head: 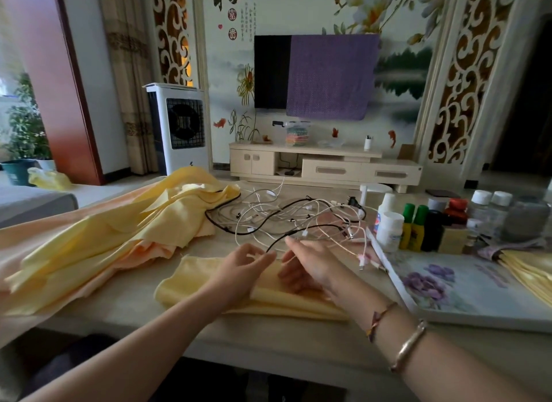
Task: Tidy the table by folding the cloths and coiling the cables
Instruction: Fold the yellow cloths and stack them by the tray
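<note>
A folded yellow cloth (206, 285) lies at the front of the table (268, 339), and both hands hover over its far edge. My left hand (242, 267) pinches the near end of a black cable (301, 229) at its fingertips. That cable leads back into a tangle of white and black cables (286, 213) in the middle of the table. Just right of it, my right hand (310, 264) holds nothing, its fingers loosely bent with the index finger beside the cable. A loose pile of yellow and peach cloths (98, 240) covers the left side.
Several bottles and small containers (415, 228) stand at the right behind a floral tray (484, 288). More folded yellow cloth (534, 270) lies on the tray's far right. Beyond the table are a TV stand (325, 165) and a white air cooler (179, 126).
</note>
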